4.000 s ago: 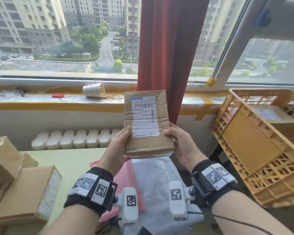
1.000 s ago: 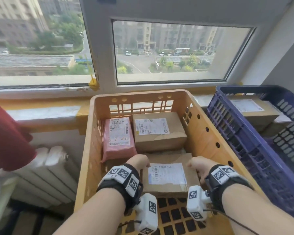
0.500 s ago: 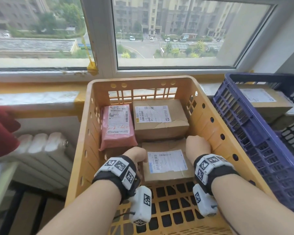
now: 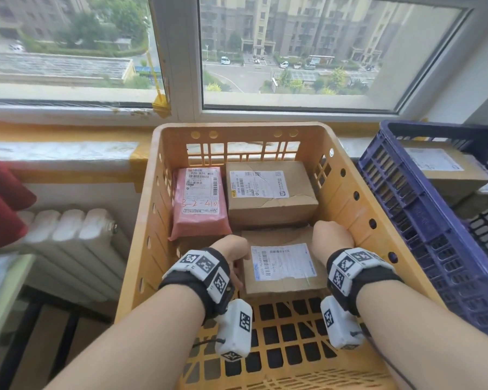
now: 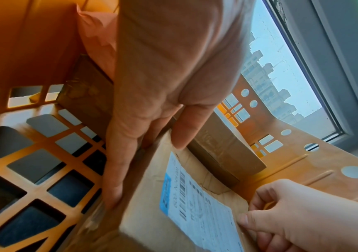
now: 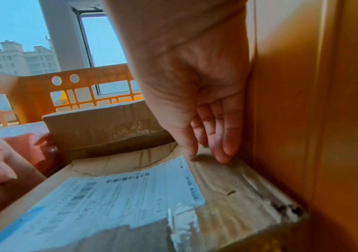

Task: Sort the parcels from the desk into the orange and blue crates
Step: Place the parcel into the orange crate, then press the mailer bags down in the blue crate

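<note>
Where both hands meet lies the parcel.

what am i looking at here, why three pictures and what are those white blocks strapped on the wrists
No machine here: a person is sorting parcels by hand. The white blocks are small cameras strapped to each wrist. The big picture comes from a camera on the head; the other two look along each hand.

Both hands are down inside the orange crate. The left hand has its fingers along the side and its thumb on top of a cardboard parcel with a white label. The right hand touches the parcel's far right corner with straight fingers.

Behind it lie a pink bag parcel and a second cardboard box. To the right stands a blue crate, also holding boxes.
</note>
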### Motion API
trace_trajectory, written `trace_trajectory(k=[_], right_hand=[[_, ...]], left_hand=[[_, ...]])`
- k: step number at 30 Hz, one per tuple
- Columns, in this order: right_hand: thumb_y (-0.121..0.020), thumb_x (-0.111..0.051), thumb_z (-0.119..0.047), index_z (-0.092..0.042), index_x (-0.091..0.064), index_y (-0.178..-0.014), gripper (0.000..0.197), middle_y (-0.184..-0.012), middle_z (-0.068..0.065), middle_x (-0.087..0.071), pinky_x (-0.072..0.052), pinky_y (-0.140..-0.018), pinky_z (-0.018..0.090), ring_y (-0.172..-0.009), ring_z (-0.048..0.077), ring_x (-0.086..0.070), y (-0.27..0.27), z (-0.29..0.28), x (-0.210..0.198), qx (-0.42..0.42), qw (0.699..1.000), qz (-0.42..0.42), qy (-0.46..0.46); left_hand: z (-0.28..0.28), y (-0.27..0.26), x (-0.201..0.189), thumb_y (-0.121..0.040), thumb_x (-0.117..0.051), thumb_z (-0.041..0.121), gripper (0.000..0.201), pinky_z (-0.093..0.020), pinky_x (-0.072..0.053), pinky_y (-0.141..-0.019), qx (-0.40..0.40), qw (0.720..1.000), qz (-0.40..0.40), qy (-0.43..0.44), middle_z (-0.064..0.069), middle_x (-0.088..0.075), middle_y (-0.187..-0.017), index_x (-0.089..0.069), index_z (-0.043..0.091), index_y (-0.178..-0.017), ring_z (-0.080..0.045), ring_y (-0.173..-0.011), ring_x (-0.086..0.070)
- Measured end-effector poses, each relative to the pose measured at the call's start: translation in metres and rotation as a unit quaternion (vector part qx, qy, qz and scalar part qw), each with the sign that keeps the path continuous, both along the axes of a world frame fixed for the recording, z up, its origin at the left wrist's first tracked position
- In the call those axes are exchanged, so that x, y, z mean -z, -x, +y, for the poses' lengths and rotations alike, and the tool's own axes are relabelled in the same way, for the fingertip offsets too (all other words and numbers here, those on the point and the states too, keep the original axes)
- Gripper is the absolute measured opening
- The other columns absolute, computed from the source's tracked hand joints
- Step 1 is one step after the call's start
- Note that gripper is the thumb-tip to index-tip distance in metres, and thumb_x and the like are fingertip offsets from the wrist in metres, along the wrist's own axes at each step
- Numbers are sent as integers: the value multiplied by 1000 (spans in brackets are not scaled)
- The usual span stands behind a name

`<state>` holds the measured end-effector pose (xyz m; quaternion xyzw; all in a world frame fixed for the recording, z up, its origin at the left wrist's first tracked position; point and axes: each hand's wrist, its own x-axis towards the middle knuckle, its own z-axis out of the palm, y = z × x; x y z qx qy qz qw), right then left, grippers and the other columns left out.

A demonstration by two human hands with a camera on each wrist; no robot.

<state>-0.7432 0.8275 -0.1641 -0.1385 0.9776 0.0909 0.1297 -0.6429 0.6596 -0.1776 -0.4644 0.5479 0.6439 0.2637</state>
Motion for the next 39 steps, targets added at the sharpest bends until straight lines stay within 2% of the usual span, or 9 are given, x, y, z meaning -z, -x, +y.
trace_trajectory(k=[4, 8, 14, 22, 24, 28, 31, 35, 39], right_hand=[[-96, -50, -12, -11, -65, -94, 15, -83, 5, -61, -54, -71, 33, -83, 25, -64, -2, 1, -5, 19, 999, -14, 32], [-94, -52, -15, -12, -60, -87, 10, -76, 3, -57, -52, -67, 32, -76, 24, -62, -3, -3, -17, 35, 996, -25, 76], [-92, -53, -24, -14, -66, -86, 17, -79, 4, -69, -57, -66, 31, -71, 22, -67, 0, -16, -36, 53, 985, -58, 153], [-88, -55, -22, -16, -65, -91, 12, -80, 6, -72, -61, -73, 40, -73, 24, -71, -3, -46, -62, 33, 963, -92, 251], [-89, -57, -21, -13, -65, -91, 11, -77, 6, -73, -62, -72, 41, -72, 24, -72, -6, -54, -67, 14, 960, -98, 261], [-89, -60, -19, -13, -66, -90, 9, -77, 6, -73, -62, -75, 43, -75, 24, -72, -17, -70, -73, -15, 957, -105, 272], [-92, -59, -15, -7, -66, -93, 11, -85, 8, -72, -61, -77, 40, -80, 24, -71, -26, -79, -81, -40, 953, -120, 276], [-94, -60, -14, -4, -67, -95, 12, -91, 9, -72, -61, -77, 36, -82, 22, -70, -41, -90, -99, -74, 947, -121, 287], [-94, -57, -17, -7, -69, -88, 16, -79, 8, -73, -61, -71, 31, -71, 19, -71, -65, -105, -126, -63, 931, -119, 338]], left_hand=[[-2, -2, -6, -98, -39, 3, 24, -59, -43, -100, -16, 1000, 3, -9, -18, -56, -112, -39, 0, -122, -38, -118, -51], [-4, -3, -17, -97, -39, 2, 44, -59, -40, -102, -11, 1000, 24, -8, -19, -45, -141, -33, -3, -140, -38, -134, -40], [-8, -17, -46, -99, -38, 7, 50, -54, -38, -100, -19, 998, 62, -7, -13, -33, -153, -30, 1, -147, -34, -140, -32], [-18, -37, -92, -96, -43, 4, 32, -43, -45, -84, -36, 990, 119, 69, -13, -55, -128, -57, 12, -123, -25, -101, -55], [-20, -43, -99, -97, -44, 4, 34, -42, -46, -86, -31, 987, 128, 86, -12, -59, -127, -55, 11, -128, -24, -104, -58], [-25, -57, -112, -98, -45, 6, 25, -41, -47, -89, -49, 985, 130, 107, -7, -64, -103, -58, 9, -120, -20, -98, -60], [-29, -68, -121, -99, -45, 8, 30, -40, -50, -85, -71, 980, 143, 115, -9, -64, -113, -57, 9, -127, -21, -98, -62], [-34, -80, -135, -99, -47, 9, 31, -39, -52, -81, -100, 973, 166, 125, -11, -64, -108, -55, 8, -129, -23, -100, -62], [-42, -101, -152, -100, -43, 7, 31, -38, -56, -81, -121, 964, 197, 130, -13, -64, -108, -55, 6, -129, -23, -95, -64]])
